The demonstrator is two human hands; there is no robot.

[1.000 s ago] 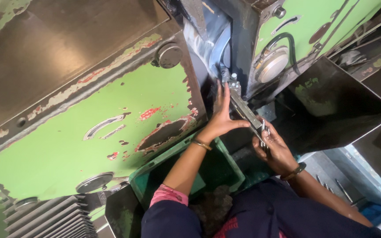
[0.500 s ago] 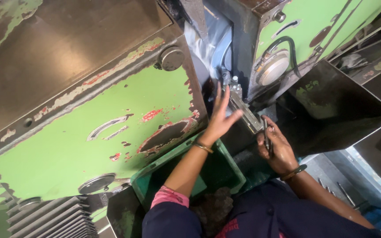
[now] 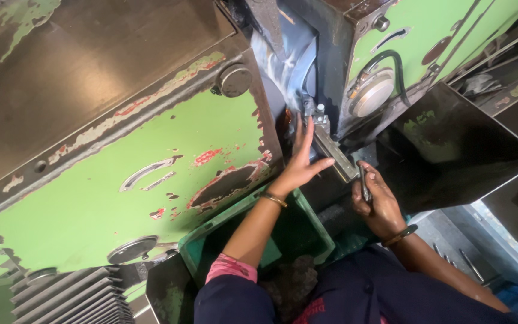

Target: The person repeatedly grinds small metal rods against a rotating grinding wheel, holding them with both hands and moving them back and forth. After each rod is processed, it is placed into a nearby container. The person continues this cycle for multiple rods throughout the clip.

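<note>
Flat grey steel bar (image 3: 334, 153) sits in the gap of the chipped green machine body (image 3: 121, 192), slanting toward 5 o'clock. Left hand (image 3: 302, 165) lies open against its 9 o'clock side, fingers spread, gripping nothing. Right hand (image 3: 376, 201) at 5 o'clock is closed round a slim metal tool (image 3: 364, 182). Looks like positioning; next move needs the bar steadied.

A: What stands around this place?

B: A big green machine (image 3: 121, 198) fills the view; its paint is chipped, with red and bare metal under it. Above is a dark steel plate (image 3: 79, 66).

A: And lower down?

B: A green crate (image 3: 307, 231), grey ribbed fins (image 3: 67, 297) at the left corner, and a dark metal chute (image 3: 457, 150) on the right. Light shines on the blue-grey metal (image 3: 289, 60).
</note>
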